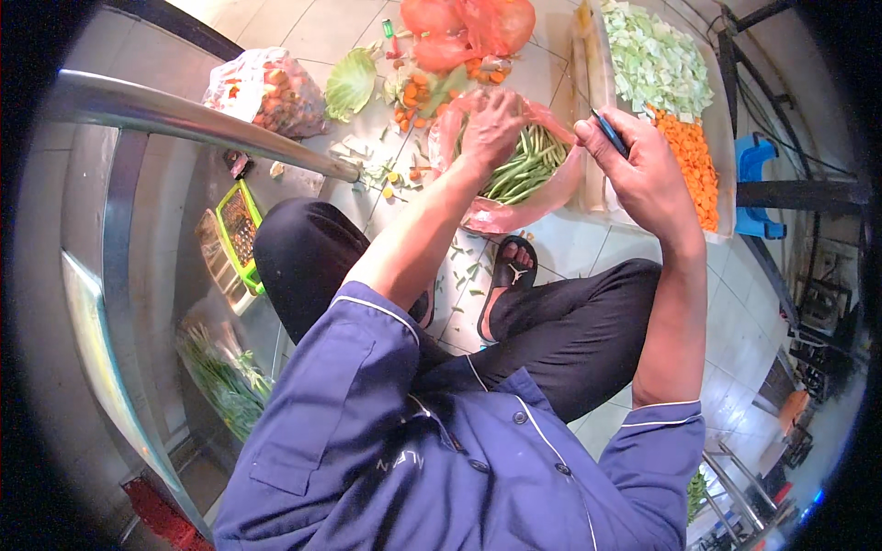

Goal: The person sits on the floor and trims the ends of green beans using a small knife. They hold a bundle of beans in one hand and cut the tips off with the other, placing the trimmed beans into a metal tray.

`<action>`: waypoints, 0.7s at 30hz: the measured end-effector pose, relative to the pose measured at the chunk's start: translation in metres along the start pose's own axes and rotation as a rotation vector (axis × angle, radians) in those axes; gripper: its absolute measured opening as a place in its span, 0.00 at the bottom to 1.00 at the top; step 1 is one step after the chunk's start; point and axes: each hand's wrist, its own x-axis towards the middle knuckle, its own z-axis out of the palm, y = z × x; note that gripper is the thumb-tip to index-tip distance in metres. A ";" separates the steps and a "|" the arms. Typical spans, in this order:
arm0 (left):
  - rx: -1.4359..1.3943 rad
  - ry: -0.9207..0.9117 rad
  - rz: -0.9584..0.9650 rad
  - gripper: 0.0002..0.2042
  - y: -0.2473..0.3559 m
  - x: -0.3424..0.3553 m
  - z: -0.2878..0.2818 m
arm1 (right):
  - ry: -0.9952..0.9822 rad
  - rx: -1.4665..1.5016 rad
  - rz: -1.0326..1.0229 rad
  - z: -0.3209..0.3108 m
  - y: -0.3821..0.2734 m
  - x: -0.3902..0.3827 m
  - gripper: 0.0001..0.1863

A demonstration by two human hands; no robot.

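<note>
My left hand [487, 129] reaches over a pink plastic bag [491, 216] of green beans [528, 170], its fingers curled down at the bag's mouth; what they grip is hidden. My right hand [634, 161] holds a knife [609, 131] by a dark blue handle, just right of the bag. Beside it, a long tray [724, 207] holds chopped pale cabbage [652, 55] and diced carrot [689, 165]. Carrot pieces [415, 92] and a cabbage leaf [352, 83] lie on the tiled floor left of the bag.
An orange bag [459, 28] lies at the back, a clear bag of scraps [257, 87] at back left. A metal rail [211, 124], green basket [242, 230] and leafy greens [220, 376] are on my left. A blue stool [758, 211] and dark frame [799, 195] stand right.
</note>
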 end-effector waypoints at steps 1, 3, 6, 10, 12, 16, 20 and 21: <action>-0.035 -0.049 -0.070 0.11 -0.005 0.001 -0.002 | -0.018 -0.008 0.014 0.000 -0.001 0.000 0.19; -0.073 0.002 -0.022 0.11 -0.014 0.008 -0.007 | -0.029 0.028 0.015 0.000 0.000 0.001 0.20; -0.126 -0.081 0.010 0.14 -0.024 0.017 -0.013 | -0.054 0.031 0.024 0.000 0.000 0.001 0.20; -0.232 -0.522 0.009 0.12 -0.017 0.020 -0.017 | 0.023 0.083 -0.042 0.004 0.006 0.000 0.22; -0.253 -0.529 0.016 0.13 -0.017 0.016 -0.015 | 0.038 0.087 -0.046 0.005 0.006 0.000 0.21; -0.350 -0.293 -0.066 0.11 -0.008 0.011 -0.013 | 0.018 0.052 -0.036 0.001 0.007 -0.001 0.20; -0.445 -0.266 0.010 0.09 -0.021 0.019 -0.001 | 0.024 0.039 -0.048 0.004 0.007 0.000 0.20; -0.483 -0.283 0.050 0.09 -0.025 0.018 0.005 | 0.020 0.038 -0.052 0.004 0.007 0.000 0.20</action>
